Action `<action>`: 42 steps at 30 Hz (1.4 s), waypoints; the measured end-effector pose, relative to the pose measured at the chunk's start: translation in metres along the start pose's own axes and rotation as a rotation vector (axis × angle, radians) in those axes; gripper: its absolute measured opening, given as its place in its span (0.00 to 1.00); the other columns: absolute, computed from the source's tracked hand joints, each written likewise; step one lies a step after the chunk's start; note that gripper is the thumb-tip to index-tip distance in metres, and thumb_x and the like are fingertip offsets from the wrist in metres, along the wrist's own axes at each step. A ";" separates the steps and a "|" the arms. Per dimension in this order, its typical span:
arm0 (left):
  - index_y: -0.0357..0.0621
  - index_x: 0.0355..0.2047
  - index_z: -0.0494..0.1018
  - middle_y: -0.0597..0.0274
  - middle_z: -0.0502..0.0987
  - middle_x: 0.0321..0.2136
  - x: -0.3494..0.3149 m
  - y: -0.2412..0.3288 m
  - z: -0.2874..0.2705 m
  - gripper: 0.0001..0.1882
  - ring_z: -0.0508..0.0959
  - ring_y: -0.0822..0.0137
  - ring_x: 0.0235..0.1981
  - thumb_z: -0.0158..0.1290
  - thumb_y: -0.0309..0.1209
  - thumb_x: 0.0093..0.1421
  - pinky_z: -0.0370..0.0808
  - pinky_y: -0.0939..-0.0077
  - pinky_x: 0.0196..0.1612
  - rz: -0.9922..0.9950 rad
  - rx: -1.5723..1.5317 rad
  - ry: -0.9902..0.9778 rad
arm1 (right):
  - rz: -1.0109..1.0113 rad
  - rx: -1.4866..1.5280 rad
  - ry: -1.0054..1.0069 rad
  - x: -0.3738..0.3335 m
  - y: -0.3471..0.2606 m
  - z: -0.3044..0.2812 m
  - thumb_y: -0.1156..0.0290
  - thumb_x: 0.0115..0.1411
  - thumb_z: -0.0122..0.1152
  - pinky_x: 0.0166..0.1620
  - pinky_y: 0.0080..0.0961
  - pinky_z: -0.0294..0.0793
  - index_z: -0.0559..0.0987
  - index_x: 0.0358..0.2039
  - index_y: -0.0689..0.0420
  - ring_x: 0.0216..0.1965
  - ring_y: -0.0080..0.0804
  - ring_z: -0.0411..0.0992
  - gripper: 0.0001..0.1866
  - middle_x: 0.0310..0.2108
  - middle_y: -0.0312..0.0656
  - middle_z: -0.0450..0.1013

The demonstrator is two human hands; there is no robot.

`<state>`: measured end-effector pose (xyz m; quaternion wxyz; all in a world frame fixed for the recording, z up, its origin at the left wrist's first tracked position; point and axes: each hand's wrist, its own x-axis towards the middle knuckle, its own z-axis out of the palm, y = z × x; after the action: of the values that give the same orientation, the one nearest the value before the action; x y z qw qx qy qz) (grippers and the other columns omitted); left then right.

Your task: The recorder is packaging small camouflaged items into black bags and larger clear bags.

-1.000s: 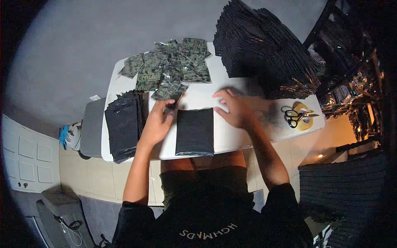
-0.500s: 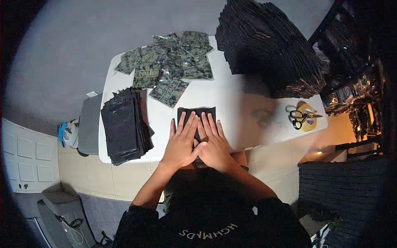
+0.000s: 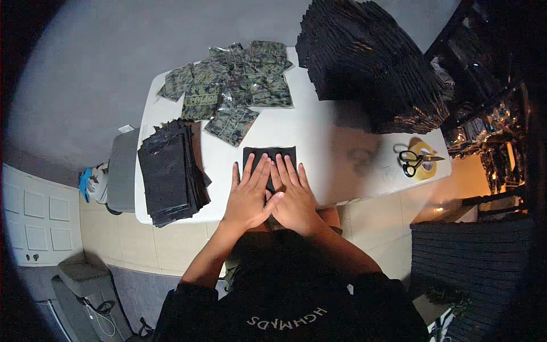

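Observation:
Flat on a small piece of black fabric (image 3: pixel 269 153) at the table's near edge lie both my hands. My left hand (image 3: pixel 248 192) has its fingers stretched forward over the left part of the fabric. Beside it my right hand (image 3: pixel 292 196) rests the same way on the right part, the two thumbs close together or overlapping. Under my palms most of the fabric is hidden; its far strip shows beyond the fingertips. To the left sits a stack of flat black fabric pieces (image 3: pixel 165 176), slightly fanned.
Several camouflage pieces in clear plastic (image 3: pixel 233 85) lie across the far left of the white table (image 3: pixel 302 131). A tall, leaning pile of black fabric (image 3: pixel 370 62) fills the far right. Black-handled scissors (image 3: pixel 411 162) rest on a yellow tape roll (image 3: pixel 424 168) near the right edge.
My hands stay flat on the black fabric, with only a very slight shift of the fingers and thumbs. The view has moved a little; nothing else differs.

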<state>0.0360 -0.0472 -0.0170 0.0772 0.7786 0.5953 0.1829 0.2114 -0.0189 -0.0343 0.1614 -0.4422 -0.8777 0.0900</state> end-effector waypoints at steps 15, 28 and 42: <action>0.35 0.79 0.56 0.31 0.71 0.67 0.000 -0.017 -0.013 0.43 0.79 0.39 0.61 0.62 0.21 0.67 0.77 0.48 0.65 -0.302 -0.473 0.243 | 0.376 0.666 0.250 0.009 0.006 -0.044 0.74 0.57 0.80 0.63 0.47 0.78 0.61 0.79 0.53 0.60 0.57 0.77 0.53 0.70 0.60 0.65; 0.38 0.67 0.75 0.76 0.78 0.31 0.062 -0.043 -0.056 0.30 0.75 0.84 0.37 0.65 0.13 0.65 0.74 0.82 0.52 -0.302 -1.175 0.477 | 0.220 1.044 0.285 0.078 0.071 -0.077 0.74 0.65 0.77 0.48 0.29 0.81 0.78 0.61 0.60 0.42 0.27 0.83 0.26 0.47 0.41 0.84; 0.41 0.53 0.85 0.48 0.86 0.53 -0.040 -0.015 -0.074 0.20 0.80 0.47 0.63 0.71 0.27 0.60 0.73 0.52 0.68 -0.028 -0.544 -0.018 | 0.004 0.680 -0.201 -0.033 0.052 -0.084 0.71 0.63 0.77 0.58 0.40 0.81 0.82 0.55 0.56 0.52 0.42 0.81 0.21 0.52 0.45 0.82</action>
<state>-0.0142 -0.0883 0.0389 0.2911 0.7227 0.5342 0.3280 0.2994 -0.0134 0.0220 0.2121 -0.3537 -0.8083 0.4203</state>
